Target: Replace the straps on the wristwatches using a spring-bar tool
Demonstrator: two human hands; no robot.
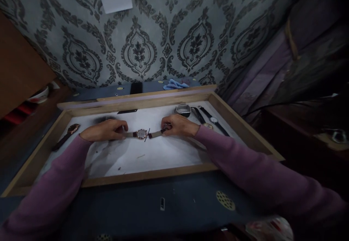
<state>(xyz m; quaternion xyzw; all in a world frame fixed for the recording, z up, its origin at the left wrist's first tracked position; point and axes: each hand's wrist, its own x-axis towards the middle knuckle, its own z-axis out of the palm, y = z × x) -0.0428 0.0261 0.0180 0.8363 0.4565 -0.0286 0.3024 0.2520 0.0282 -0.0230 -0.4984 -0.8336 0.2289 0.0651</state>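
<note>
A round-faced wristwatch [141, 134] lies face up on the white bottom of a shallow wooden tray. My left hand [106, 129] is closed at the far end of its left strap [128, 135]. On the other side, my right hand [178, 125] pinches the end of a light strap piece with a dark tip [156, 134]. Between this piece and the watch case lies a thin dark pin-like stick [147, 135]. Whether the right strap piece is joined to the case I cannot tell. Fingers partly hide both strap ends.
The wooden tray [152, 173] also holds a brown watch [65, 137] at left, a dark blade-like strip [127, 111], a silver watch [183, 110] and dark-strapped watches [214, 120] at right. Behind its rim lie a blue cloth [176, 84] and a black flat object [136, 88].
</note>
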